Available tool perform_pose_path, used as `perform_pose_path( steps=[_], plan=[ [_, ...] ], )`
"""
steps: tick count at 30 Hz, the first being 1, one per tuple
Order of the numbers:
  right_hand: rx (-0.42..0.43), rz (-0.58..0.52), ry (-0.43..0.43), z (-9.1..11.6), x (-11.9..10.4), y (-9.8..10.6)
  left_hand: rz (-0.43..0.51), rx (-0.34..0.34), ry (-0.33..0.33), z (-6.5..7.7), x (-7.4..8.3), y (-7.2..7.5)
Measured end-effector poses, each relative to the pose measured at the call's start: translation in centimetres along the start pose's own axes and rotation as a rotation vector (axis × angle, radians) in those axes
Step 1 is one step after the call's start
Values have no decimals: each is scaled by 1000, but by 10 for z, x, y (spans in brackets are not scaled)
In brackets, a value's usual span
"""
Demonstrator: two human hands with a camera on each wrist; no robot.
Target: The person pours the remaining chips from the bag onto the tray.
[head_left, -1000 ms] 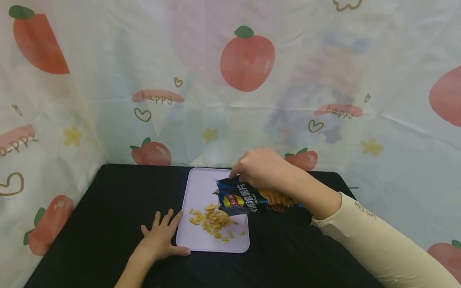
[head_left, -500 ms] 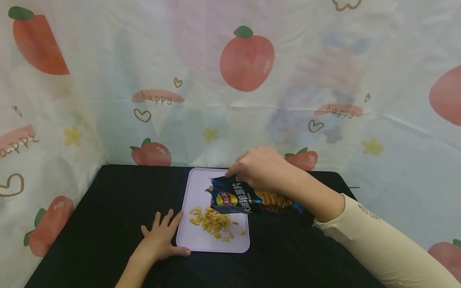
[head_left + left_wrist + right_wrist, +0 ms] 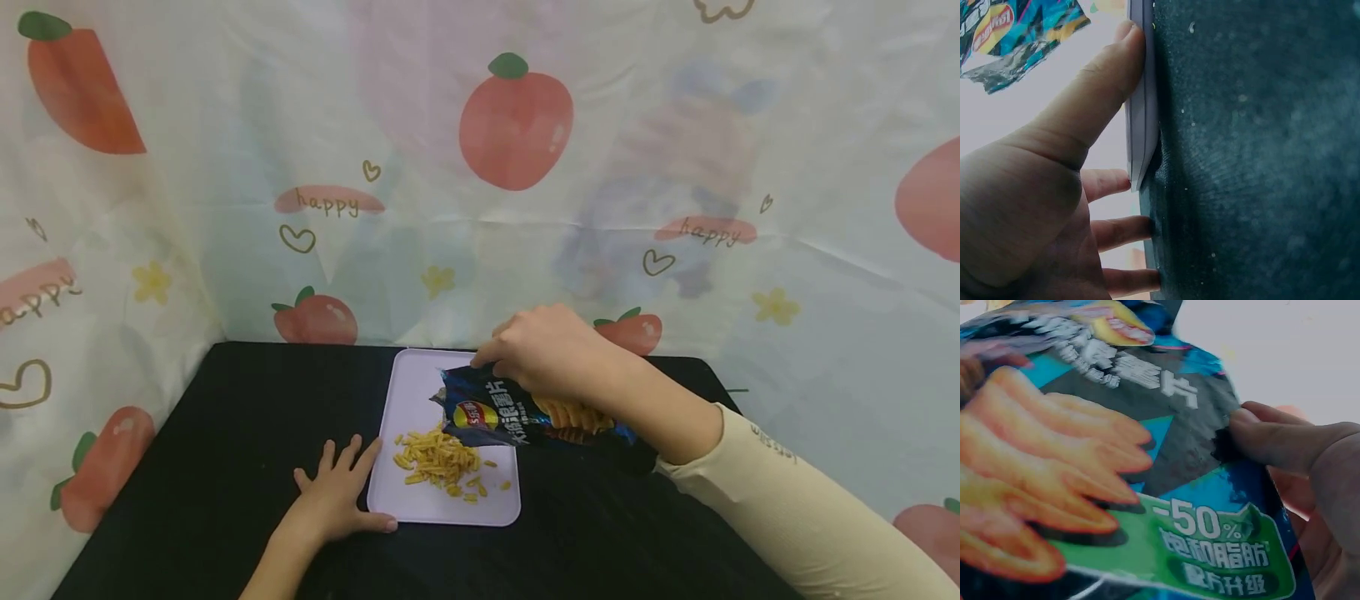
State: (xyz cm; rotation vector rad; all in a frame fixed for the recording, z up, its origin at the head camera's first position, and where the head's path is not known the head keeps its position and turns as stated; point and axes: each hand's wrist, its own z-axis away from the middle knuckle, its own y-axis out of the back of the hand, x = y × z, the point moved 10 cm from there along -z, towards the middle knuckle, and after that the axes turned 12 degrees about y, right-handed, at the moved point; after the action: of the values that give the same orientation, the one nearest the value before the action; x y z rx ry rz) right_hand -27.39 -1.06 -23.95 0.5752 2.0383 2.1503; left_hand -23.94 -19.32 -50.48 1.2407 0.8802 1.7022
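My right hand [image 3: 543,350] pinches the upper edge of a dark blue chip bag [image 3: 495,408], thumb on its printed face in the right wrist view. Tilted on its side, the bag has its torn end [image 3: 1007,72] over a pale lilac tray [image 3: 390,492]. Yellow chip pieces [image 3: 435,458] lie heaped on the tray, partly behind the bag. At the tray's left edge, my left hand [image 3: 330,496] spreads its fingers, thumb touching the near left corner. The left wrist view has the thumb [image 3: 1104,87] against the tray's rim. What is inside the bag is hidden.
A black cloth [image 3: 262,433] covers the table under the tray. Behind and to the left hangs a pale curtain [image 3: 420,250] printed with fruit and hearts. The table's back edge runs just beyond the tray.
The bag and my right hand have shifted slightly left over the tray. More chip pieces lie in the heap, which has grown. My left hand has stayed in place.
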Motion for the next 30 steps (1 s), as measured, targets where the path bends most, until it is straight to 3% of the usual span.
perform_pose_path(
  steps=[6, 13, 17, 24, 30],
  plan=[
    [52, -49, 19, 4, 3, 6, -3, -6, 9, -1, -2, -1],
    [32, -6, 69, 3, -3, -4, -15, -1, 8, -1, -1, 0],
    [50, 3, 47, 3, -1, -2, -13, 0, 7, -1, 0, 0],
    [30, 7, 65, 3, -4, -1, -11, 7, -2, -2, 0, 1],
    [63, 51, 90, 4, -8, 5, -14, 6, 0, -2, -1, 0]
  ],
)
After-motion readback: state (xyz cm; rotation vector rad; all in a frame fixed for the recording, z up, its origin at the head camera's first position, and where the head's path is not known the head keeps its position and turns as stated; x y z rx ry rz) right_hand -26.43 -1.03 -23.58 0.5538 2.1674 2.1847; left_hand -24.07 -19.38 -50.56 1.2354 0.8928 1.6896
